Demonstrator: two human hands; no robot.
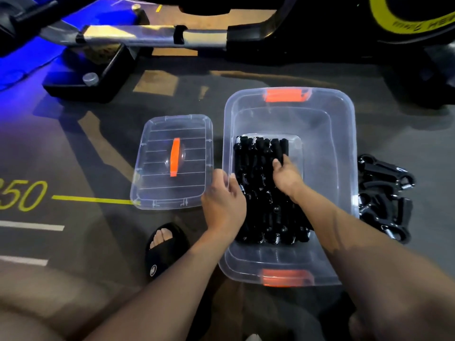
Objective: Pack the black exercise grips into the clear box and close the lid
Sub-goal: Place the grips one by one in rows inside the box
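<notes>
Head view: right hand (286, 174) inside box (344, 153), centre right of frame, fingers closed on upper end of one grip among packed grips (264, 193). Left hand (222, 200) curled over box's left rim, steadying. Best seated parallel, tight against row. Loose grips (384, 200) on floor, right of box. Lid (172, 161) left, off. Clear plastic, orange latches; black foam handles, steel coil springs.

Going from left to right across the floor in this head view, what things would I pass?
Yellow floor number → clear lid → clear box holding black grips → loose pile of grips on the floor.
</notes>
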